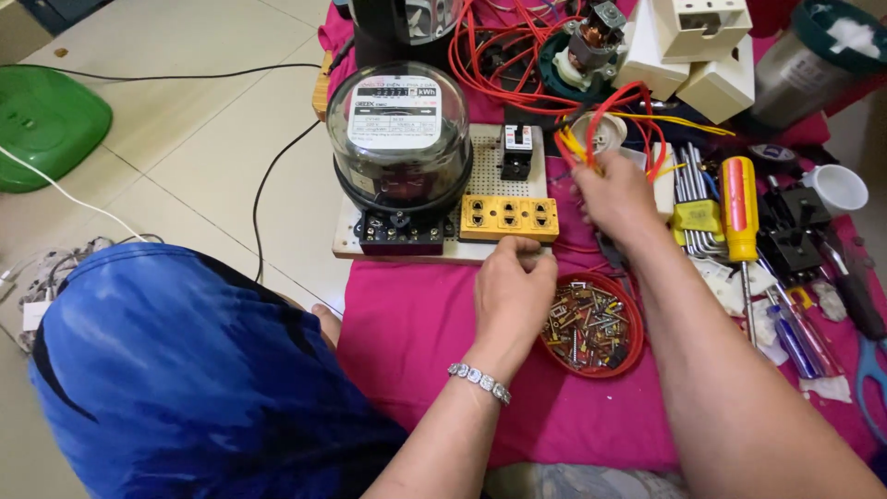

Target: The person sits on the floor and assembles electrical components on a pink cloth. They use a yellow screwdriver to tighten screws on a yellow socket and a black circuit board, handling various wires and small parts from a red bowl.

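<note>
— What's your left hand (513, 286) on?

— Curled shut against the front edge of the perforated board (480, 139), just right of the domed electricity meter (399, 139); I can't tell whether it pinches anything. That board likely sits heavy and stiff, so steady it by the edge.

— And the right hand (617, 194)?

— Further right of the meter, pinching the red and yellow wires (577, 148). They look light and springy; grip the insulation near the ends.

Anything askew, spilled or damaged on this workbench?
Nothing is spilled: the screws stay in the round red dish. The tangle of red wires sprawls over the bench, and the right hand holds loose red and yellow wire ends.
</note>
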